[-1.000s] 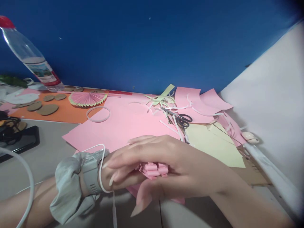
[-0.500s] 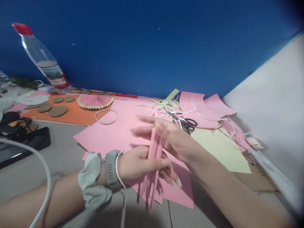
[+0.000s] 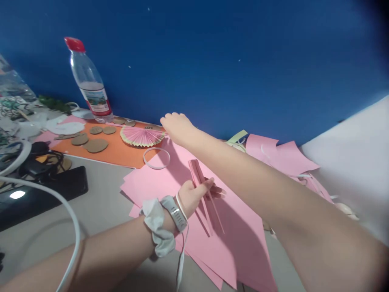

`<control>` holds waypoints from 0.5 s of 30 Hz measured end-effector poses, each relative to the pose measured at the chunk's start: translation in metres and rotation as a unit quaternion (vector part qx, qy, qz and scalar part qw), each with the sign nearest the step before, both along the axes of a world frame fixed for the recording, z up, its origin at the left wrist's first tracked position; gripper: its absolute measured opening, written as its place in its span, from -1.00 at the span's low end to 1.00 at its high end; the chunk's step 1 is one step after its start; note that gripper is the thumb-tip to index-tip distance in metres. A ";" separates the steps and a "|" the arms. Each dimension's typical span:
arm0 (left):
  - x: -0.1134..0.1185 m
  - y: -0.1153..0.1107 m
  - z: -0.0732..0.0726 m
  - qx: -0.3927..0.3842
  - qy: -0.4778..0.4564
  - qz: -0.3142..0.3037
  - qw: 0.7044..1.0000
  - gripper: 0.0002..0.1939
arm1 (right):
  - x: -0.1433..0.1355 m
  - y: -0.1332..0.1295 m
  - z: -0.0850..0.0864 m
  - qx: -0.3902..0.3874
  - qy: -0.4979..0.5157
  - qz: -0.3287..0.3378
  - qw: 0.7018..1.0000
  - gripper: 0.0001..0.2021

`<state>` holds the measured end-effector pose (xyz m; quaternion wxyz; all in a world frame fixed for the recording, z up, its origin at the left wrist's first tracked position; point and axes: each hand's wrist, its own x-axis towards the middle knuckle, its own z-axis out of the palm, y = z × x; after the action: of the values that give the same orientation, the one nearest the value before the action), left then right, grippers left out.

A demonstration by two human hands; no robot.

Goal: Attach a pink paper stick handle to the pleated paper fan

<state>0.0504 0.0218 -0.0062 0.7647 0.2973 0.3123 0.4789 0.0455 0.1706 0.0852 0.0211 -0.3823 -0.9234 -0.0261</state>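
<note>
My left hand point(image 3: 194, 196) is closed around a bundle of pleated pink paper point(image 3: 204, 202), whose lower folds fan apart below my fingers. My right hand point(image 3: 178, 126) reaches across to the back with its fingers curled down, and the fingertips are hidden behind the knuckles. Just left of it lies a half-round pleated paper fan point(image 3: 142, 136), pink with a pale yellow zigzag edge. A thin pink strip by the fan runs to my right hand; whether the fingers grip it is hidden. Under my left hand, large pink paper sheets point(image 3: 243, 247) overlap on the table.
A white ring point(image 3: 156, 167) lies on the pink sheets. Cardboard discs point(image 3: 96, 145) rest on orange paper point(image 3: 121, 156). An upright water bottle point(image 3: 91, 85) stands by the blue wall. At left are a black phone point(image 3: 73, 182) and a looping white cable point(image 3: 71, 211).
My right hand has left the pleated bundle and moved up and left to beside the fan. My left hand still holds the bundle. The view has turned left; my right arm now covers the scissors.
</note>
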 end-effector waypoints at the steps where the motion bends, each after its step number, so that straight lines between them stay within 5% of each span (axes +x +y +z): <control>1: 0.000 0.000 -0.001 -0.001 -0.003 0.003 1.000 -0.49 | -0.011 0.008 -0.003 0.012 -0.022 0.000 1.000 -0.76; 9: 0.003 0.001 -0.007 -0.005 -0.014 0.012 1.000 -0.44 | -0.043 0.038 -0.031 0.040 -0.146 0.023 0.988 -0.75; 15: 0.002 0.003 -0.010 0.021 0.013 -0.022 0.999 -0.44 | -0.028 0.021 -0.001 0.069 -0.164 0.051 0.983 -0.71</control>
<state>0.0519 0.0245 -0.0157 0.7646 0.3263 0.3057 0.4642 0.0177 0.1917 0.0839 -0.1029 -0.3227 -0.9288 -0.1505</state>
